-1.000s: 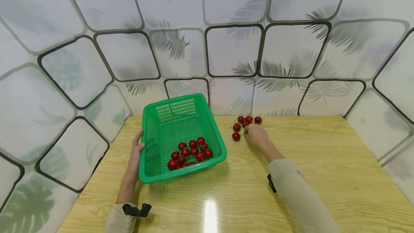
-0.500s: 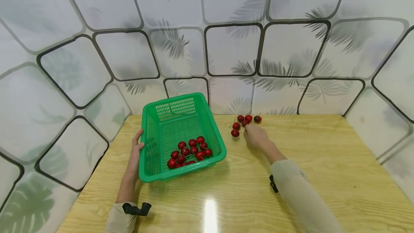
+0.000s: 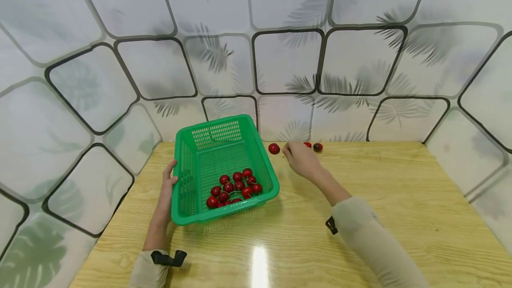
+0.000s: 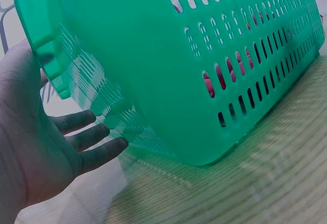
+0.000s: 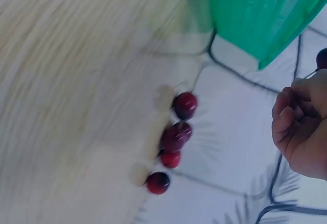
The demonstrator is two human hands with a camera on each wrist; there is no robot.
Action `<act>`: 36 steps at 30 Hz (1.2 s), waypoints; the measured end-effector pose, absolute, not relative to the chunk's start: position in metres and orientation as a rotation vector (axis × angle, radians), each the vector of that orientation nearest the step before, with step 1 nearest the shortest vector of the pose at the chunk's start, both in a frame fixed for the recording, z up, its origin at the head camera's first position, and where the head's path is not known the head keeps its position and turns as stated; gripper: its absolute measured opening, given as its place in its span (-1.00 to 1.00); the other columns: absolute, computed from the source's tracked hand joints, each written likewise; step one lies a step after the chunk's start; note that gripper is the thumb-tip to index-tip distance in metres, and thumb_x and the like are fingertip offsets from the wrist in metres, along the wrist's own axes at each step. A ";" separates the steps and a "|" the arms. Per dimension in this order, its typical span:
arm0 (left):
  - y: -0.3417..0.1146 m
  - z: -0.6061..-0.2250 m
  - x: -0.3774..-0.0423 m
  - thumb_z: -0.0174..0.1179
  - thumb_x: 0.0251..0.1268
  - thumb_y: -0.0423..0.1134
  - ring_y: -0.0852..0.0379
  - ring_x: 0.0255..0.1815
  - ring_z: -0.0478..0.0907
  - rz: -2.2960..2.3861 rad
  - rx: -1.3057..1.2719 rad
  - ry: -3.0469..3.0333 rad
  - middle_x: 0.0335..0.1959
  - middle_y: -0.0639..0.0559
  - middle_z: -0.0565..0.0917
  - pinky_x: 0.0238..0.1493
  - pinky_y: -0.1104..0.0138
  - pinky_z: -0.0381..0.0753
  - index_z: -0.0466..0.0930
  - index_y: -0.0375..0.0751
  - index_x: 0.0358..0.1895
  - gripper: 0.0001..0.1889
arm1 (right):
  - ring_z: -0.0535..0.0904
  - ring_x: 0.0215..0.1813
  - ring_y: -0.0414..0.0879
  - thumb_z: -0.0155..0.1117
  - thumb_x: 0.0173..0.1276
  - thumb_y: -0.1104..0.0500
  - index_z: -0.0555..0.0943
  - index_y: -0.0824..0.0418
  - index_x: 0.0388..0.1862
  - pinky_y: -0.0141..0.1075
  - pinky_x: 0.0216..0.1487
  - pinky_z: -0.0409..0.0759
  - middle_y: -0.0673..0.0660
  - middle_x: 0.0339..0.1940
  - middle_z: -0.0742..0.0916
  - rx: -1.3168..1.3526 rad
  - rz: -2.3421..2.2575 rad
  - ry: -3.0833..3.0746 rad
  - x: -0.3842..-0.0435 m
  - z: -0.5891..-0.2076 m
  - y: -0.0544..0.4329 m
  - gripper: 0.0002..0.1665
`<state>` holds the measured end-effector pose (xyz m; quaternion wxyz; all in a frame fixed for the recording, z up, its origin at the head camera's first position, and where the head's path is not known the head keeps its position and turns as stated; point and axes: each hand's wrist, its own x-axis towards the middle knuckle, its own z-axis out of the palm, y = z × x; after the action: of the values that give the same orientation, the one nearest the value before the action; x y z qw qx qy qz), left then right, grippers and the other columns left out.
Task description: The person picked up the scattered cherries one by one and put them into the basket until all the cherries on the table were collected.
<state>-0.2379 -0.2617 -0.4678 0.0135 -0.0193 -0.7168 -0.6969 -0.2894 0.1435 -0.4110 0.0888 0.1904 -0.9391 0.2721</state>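
Observation:
My right hand pinches the stem of a dark red cherry, which dangles in the air just right of the green plastic basket. In the right wrist view, the right hand is curled with the cherry at the frame's edge. My left hand grips the basket's left rim. From the left wrist, the left hand's fingers reach under the rim against the side wall. A heap of red cherries lies at the near end inside the basket.
Beyond my right hand, several loose cherries lie near the back wall; one dark cherry shows beside it, and others show in the right wrist view. The wooden table ends at a patterned wall covering.
My right hand has lifted the nearest cherry off the table by its stem and carried it left and up, toward the basket. The left hand and basket stay put.

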 end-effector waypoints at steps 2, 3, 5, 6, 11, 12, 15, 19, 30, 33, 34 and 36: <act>-0.262 -0.468 -0.238 -0.38 0.62 -0.12 0.04 0.35 0.07 -2.171 -0.064 -2.232 0.60 0.02 -0.24 0.07 0.43 0.35 -0.26 0.13 0.62 -0.41 | 0.49 -0.36 -0.06 0.05 0.56 0.20 0.55 0.27 -0.22 -0.19 -0.33 0.47 0.14 -0.34 0.63 0.602 0.806 -2.769 -0.284 -0.405 0.134 -0.81; -0.261 -0.468 -0.238 -0.38 0.62 -0.12 0.04 0.34 0.08 -2.172 -0.065 -2.231 0.60 0.02 -0.23 0.06 0.43 0.35 -0.25 0.13 0.62 -0.41 | 0.49 -0.37 -0.06 0.06 0.56 0.20 0.55 0.28 -0.21 -0.20 -0.33 0.48 0.14 -0.33 0.63 0.621 0.795 -2.758 -0.282 -0.403 0.129 -0.81; -0.261 -0.468 -0.237 -0.38 0.62 -0.12 0.04 0.33 0.09 -2.171 -0.071 -2.231 0.60 0.01 -0.23 0.06 0.43 0.36 -0.25 0.11 0.62 -0.41 | 0.49 -0.38 -0.07 0.05 0.56 0.18 0.55 0.27 -0.20 -0.22 -0.37 0.47 0.13 -0.33 0.63 0.656 0.772 -2.751 -0.278 -0.399 0.120 -0.80; -0.261 -0.468 -0.237 -0.38 0.62 -0.12 0.04 0.33 0.09 -2.170 -0.073 -2.231 0.60 0.02 -0.23 0.06 0.43 0.36 -0.25 0.10 0.62 -0.41 | 0.49 -0.39 -0.08 0.06 0.56 0.16 0.55 0.27 -0.20 -0.23 -0.39 0.47 0.12 -0.33 0.63 0.672 0.765 -2.750 -0.275 -0.397 0.115 -0.80; -0.261 -0.467 -0.237 -0.38 0.62 -0.11 0.03 0.32 0.10 -2.167 -0.077 -2.238 0.59 0.01 -0.23 0.05 0.43 0.37 -0.25 0.10 0.62 -0.41 | 0.52 -0.39 -0.09 0.10 0.53 0.16 0.56 0.24 -0.23 -0.25 -0.43 0.47 0.10 -0.36 0.64 0.769 0.722 -2.730 -0.266 -0.390 0.095 -0.82; -0.261 -0.467 -0.237 -0.38 0.62 -0.11 0.03 0.32 0.10 -2.167 -0.077 -2.239 0.60 0.01 -0.23 0.05 0.44 0.37 -0.25 0.10 0.62 -0.41 | 0.52 -0.39 -0.09 0.11 0.53 0.16 0.57 0.23 -0.23 -0.25 -0.42 0.47 0.09 -0.36 0.63 0.788 0.709 -2.732 -0.265 -0.390 0.091 -0.82; -0.261 -0.466 -0.237 -0.38 0.62 -0.11 0.02 0.33 0.10 -2.168 -0.075 -2.239 0.60 0.00 -0.23 0.04 0.44 0.38 -0.26 0.10 0.62 -0.41 | 0.50 -0.38 -0.13 0.10 0.54 0.15 0.58 0.20 -0.25 -0.27 -0.39 0.48 0.05 -0.38 0.63 0.845 0.653 -2.744 -0.263 -0.389 0.077 -0.82; -0.262 -0.466 -0.237 -0.38 0.62 -0.13 0.01 0.33 0.10 -2.170 -0.071 -2.236 0.60 -0.01 -0.23 0.04 0.44 0.38 -0.27 0.10 0.62 -0.40 | 0.45 -0.44 -0.16 0.07 0.56 0.12 0.56 0.16 -0.32 -0.28 -0.44 0.46 0.01 -0.45 0.59 0.912 0.586 -2.797 -0.260 -0.390 0.056 -0.76; -0.261 -0.466 -0.237 -0.38 0.62 -0.14 0.05 0.26 0.17 -2.166 -0.074 -2.229 0.59 -0.01 -0.19 0.03 0.43 0.39 -0.25 0.10 0.62 -0.41 | 0.39 -0.54 -0.19 0.05 0.57 0.10 0.47 0.10 -0.50 -0.32 -0.55 0.40 -0.03 -0.58 0.48 0.936 0.531 -2.962 -0.258 -0.408 0.004 -0.65; -0.261 -0.466 -0.237 -0.38 0.62 -0.13 0.05 0.26 0.16 -2.165 -0.088 -2.222 0.59 -0.01 -0.19 0.03 0.42 0.39 -0.24 0.10 0.62 -0.41 | 0.36 -0.57 -0.19 0.04 0.57 0.09 0.42 0.08 -0.56 -0.31 -0.57 0.39 -0.04 -0.63 0.45 0.930 0.513 -3.010 -0.259 -0.413 -0.004 -0.60; -0.261 -0.466 -0.237 -0.38 0.62 -0.14 0.04 0.27 0.16 -2.165 -0.092 -2.220 0.59 -0.01 -0.19 0.03 0.42 0.39 -0.24 0.09 0.62 -0.41 | 0.35 -0.58 -0.19 0.03 0.57 0.09 0.41 0.08 -0.58 -0.31 -0.58 0.39 -0.04 -0.64 0.43 0.928 0.513 -3.028 -0.259 -0.414 -0.006 -0.58; -0.261 -0.466 -0.237 -0.38 0.62 -0.14 0.04 0.28 0.14 -2.166 -0.098 -2.220 0.59 -0.01 -0.20 0.05 0.42 0.38 -0.24 0.09 0.62 -0.41 | 0.34 -0.60 -0.19 0.01 0.58 0.09 0.37 0.07 -0.61 -0.31 -0.59 0.39 -0.04 -0.66 0.41 0.921 0.501 -3.053 -0.260 -0.416 -0.009 -0.55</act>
<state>-0.2368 -0.2608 -0.4659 0.0190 -0.0316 -0.7152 -0.6979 -0.2598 -0.0086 -0.4156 -0.0430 0.2850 -0.9449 0.1550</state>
